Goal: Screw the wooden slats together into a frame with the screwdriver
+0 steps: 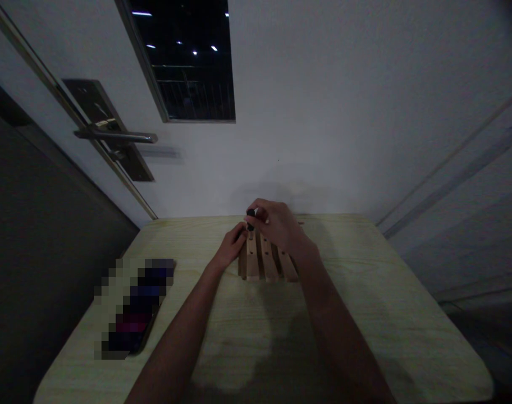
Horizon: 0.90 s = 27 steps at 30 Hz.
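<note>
My right hand (277, 221) pinches a short black-handled screwdriver (250, 213) between thumb and fingers. The tool stands nearly upright, its thin end at the upper part of the leftmost slat of a small wooden slatted piece (252, 266). Several slats lie side by side with gaps between them, and small dark holes or screw heads show on them. My left hand (233, 244) is closed on the left edge of the wooden piece, fingers bent near the screwdriver's tip. My right hand and wrist cover the far right part of the piece.
The pale wood-grain table (214, 348) stands against a white door (323, 112) with a metal handle (125, 136) and a dark window (192, 62). A phone-like dark object (149, 331), partly pixelated, lies at the left of the table.
</note>
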Each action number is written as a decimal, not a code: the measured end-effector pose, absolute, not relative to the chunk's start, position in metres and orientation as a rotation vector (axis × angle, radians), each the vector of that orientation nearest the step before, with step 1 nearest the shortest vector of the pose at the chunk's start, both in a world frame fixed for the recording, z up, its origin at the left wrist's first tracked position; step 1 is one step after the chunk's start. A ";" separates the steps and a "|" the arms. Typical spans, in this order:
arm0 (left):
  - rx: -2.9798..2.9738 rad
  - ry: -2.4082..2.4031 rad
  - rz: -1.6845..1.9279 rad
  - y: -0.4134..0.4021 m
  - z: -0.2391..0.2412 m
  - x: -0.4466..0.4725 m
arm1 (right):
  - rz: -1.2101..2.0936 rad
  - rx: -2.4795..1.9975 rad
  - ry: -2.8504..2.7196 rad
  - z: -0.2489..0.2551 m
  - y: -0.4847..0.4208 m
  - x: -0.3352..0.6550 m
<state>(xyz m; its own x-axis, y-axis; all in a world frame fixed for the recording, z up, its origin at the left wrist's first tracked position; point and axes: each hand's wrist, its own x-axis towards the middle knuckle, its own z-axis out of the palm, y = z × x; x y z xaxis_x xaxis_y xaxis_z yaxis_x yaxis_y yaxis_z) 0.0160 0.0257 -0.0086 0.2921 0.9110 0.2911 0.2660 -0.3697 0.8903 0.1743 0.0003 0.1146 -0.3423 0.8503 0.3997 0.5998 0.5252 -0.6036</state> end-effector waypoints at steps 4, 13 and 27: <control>1.807 1.078 1.086 0.026 -0.010 0.016 | 0.469 -1.177 -2.033 0.113 0.002 0.174; 1.787 1.082 1.091 0.024 -0.007 0.016 | 0.478 -1.155 -1.959 0.108 0.003 0.168; 1.815 1.031 1.102 0.026 -0.009 0.016 | 0.453 -1.091 -1.981 0.107 0.006 0.170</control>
<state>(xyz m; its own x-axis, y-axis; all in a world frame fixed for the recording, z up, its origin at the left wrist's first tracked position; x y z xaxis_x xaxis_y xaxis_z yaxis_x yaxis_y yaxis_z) 0.0157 0.0258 -0.0093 0.3010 0.9032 0.3060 0.2457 -0.3835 0.8903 0.1704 0.0059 0.1066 -0.2976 0.8245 0.4813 0.5331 0.5617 -0.6326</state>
